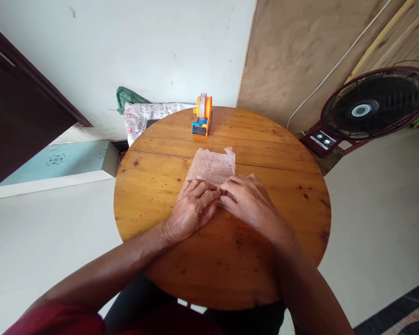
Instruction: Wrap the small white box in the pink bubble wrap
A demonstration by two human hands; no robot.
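A sheet of pinkish clear bubble wrap lies on the round wooden table, its far edge spread out and one far right corner sticking up. My left hand is closed on the near edge of the wrap, its fingers curled over it. Close against it, my right hand grips the same near edge, fingertips almost meeting the left ones. Whether anything lies inside the wrap under my fingers is hidden.
An orange and blue tape dispenser stands at the table's far edge. Behind the table is a printed white sack by the wall. A dark red fan stands to the right, a pale blue step to the left.
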